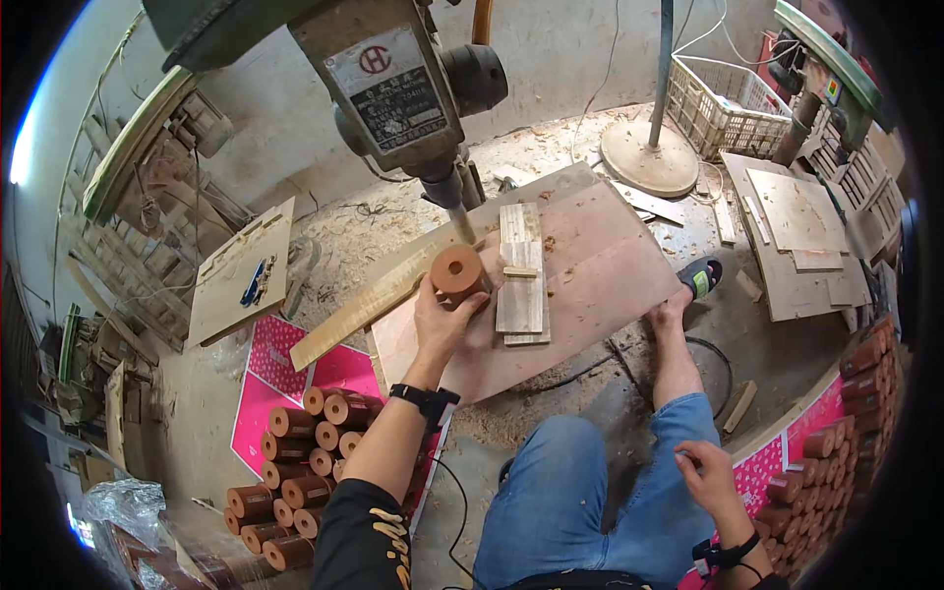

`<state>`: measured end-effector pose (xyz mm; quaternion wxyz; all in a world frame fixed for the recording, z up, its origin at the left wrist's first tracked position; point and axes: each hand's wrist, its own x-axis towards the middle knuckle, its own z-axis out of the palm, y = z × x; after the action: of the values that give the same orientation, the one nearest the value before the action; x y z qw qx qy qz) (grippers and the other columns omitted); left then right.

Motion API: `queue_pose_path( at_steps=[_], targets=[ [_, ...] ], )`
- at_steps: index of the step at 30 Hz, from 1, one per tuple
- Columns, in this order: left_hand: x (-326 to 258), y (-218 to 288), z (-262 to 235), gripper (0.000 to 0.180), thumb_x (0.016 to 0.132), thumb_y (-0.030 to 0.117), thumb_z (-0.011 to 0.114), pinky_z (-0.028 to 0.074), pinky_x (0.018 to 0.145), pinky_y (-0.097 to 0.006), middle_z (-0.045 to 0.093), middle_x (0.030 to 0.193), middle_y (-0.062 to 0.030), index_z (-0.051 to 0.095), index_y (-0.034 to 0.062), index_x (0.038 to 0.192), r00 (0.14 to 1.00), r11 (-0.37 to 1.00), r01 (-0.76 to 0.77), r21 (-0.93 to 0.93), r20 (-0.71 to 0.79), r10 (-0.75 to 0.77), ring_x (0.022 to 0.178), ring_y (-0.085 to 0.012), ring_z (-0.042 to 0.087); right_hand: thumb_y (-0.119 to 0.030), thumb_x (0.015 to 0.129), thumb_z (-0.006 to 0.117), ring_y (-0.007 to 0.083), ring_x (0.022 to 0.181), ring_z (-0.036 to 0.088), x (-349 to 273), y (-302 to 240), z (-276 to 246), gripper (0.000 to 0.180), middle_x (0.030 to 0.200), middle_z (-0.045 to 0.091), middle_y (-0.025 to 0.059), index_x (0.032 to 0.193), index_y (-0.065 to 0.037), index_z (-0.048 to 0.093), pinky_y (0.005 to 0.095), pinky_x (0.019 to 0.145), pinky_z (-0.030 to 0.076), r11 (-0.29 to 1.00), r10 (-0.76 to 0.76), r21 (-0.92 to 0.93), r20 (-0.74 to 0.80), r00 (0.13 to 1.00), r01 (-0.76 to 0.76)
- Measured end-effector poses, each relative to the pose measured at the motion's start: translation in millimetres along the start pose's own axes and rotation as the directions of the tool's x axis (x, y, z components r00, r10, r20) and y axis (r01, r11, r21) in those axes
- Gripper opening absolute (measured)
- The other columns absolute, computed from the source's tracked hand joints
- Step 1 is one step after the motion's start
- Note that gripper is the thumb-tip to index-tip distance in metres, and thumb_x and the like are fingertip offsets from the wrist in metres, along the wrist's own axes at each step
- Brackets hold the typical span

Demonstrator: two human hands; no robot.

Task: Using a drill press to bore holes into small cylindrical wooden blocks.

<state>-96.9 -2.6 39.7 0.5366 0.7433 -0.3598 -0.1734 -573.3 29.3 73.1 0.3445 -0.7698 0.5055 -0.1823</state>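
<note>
Head view: left hand (442, 320) clamped on brown wooden cylinder (458, 272) under drill bit (462, 228); right hand (710, 475) loose, fingers apart, on knee

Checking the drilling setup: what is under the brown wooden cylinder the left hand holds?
The brown wooden cylinder in the left hand sits on a plywood board, beside stacked wood strips. The contact patch beneath it is hidden by cylinder and fingers.
</note>
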Motion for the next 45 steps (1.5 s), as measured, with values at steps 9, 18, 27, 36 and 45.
queue_pose_path(
  at_steps=[9,18,27,36,45],
  targets=[
    [21.9,7.6,20.3,0.071,0.077,0.020,0.084,0.055,0.083,-0.033,0.062,0.115,-0.0158,0.046,0.0005,0.134,0.982,0.972,0.125,-0.200,0.162,-0.094,0.102,-0.0240,0.066,-0.008,0.084,0.070,0.0254,0.067,0.065,14.5,-3.1,0.8,0.012,0.078,0.065,0.0118,0.096,-0.005,0.070,0.0323,0.061,0.051,0.999,0.002,0.045,0.028,1.000,-0.003],
    [6.4,10.1,51.5,0.073,0.076,0.016,0.079,0.053,0.089,-0.037,0.065,0.115,-0.0231,0.042,-0.0021,0.135,0.973,0.966,-0.078,0.247,-0.194,0.128,0.107,-0.0308,0.066,-0.008,0.085,0.070,0.0256,0.067,0.066,21.1,-14.0,11.0,0.013,0.077,0.063,0.0115,0.098,-0.005,0.069,0.0322,0.062,0.052,0.999,-0.034,0.018,0.080,0.996,0.033],
    [20.6,1.2,28.6,0.069,0.075,0.017,0.083,0.051,0.092,-0.033,0.063,0.120,-0.0152,0.046,-0.0008,0.130,0.986,0.988,0.106,-0.116,0.137,-0.090,0.109,-0.0224,0.063,-0.011,0.085,0.070,0.0257,0.066,0.064,13.6,-7.1,-2.2,0.014,0.076,0.063,0.0114,0.098,-0.006,0.069,0.0337,0.062,0.052,0.999,0.016,0.032,0.051,0.999,-0.018],
    [14.3,2.1,37.1,0.075,0.074,0.008,0.065,0.048,0.096,-0.039,0.059,0.125,-0.0256,0.036,-0.0010,0.143,0.996,0.973,0.032,0.228,0.070,-0.049,0.113,-0.0354,0.061,-0.012,0.084,0.070,0.0264,0.067,0.063,23.4,-9.0,1.4,0.013,0.076,0.063,0.0113,0.097,-0.008,0.070,0.0345,0.060,0.050,0.999,0.010,0.038,0.074,0.997,-0.012],
    [25.7,-86.8,-231.2,0.065,0.097,0.057,0.037,0.021,0.110,-0.067,0.039,0.149,-0.0216,0.044,0.0124,0.144,0.912,0.109,0.137,0.985,-0.083,-0.401,0.140,-0.0419,0.030,-0.009,0.081,0.072,0.0237,0.067,0.061,128.8,-75.6,-89.2,0.018,0.077,0.062,0.0130,0.098,-0.004,0.069,0.0339,0.064,0.050,0.921,-0.349,-0.156,0.074,0.934,0.357]
  ],
)
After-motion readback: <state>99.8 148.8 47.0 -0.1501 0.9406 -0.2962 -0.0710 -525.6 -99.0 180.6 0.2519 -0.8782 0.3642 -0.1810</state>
